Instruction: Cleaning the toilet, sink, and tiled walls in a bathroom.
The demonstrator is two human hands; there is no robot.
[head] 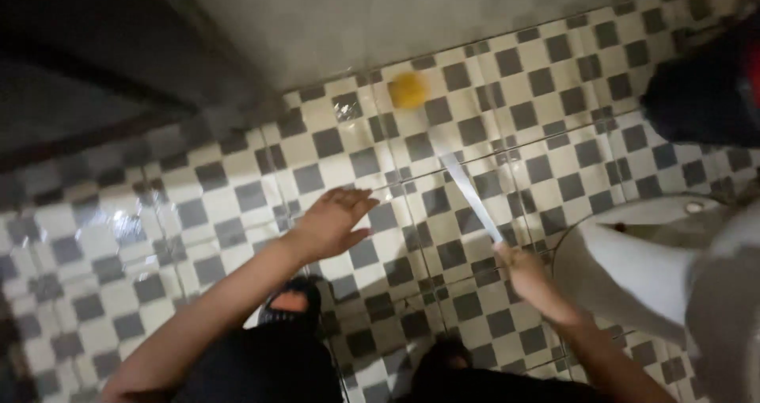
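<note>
My right hand (524, 272) grips the end of a long pale stick (467, 193) that slants up and left over the floor. At the stick's far end sits a blurred yellow sponge-like head (408, 90), close to where the floor meets the wall. My left hand (332, 222) is held out over the checkered floor tiles (198, 205) with its fingers spread, holding nothing. My left foot in a dark sandal (291, 302) shows below it.
The tiles look wet and shiny. A white toilet bowl (633, 221) stands at the right. A dark object (701, 94) sits at the upper right. A grey wall (356, 23) runs along the top, with a dark door area (79, 70) at the left.
</note>
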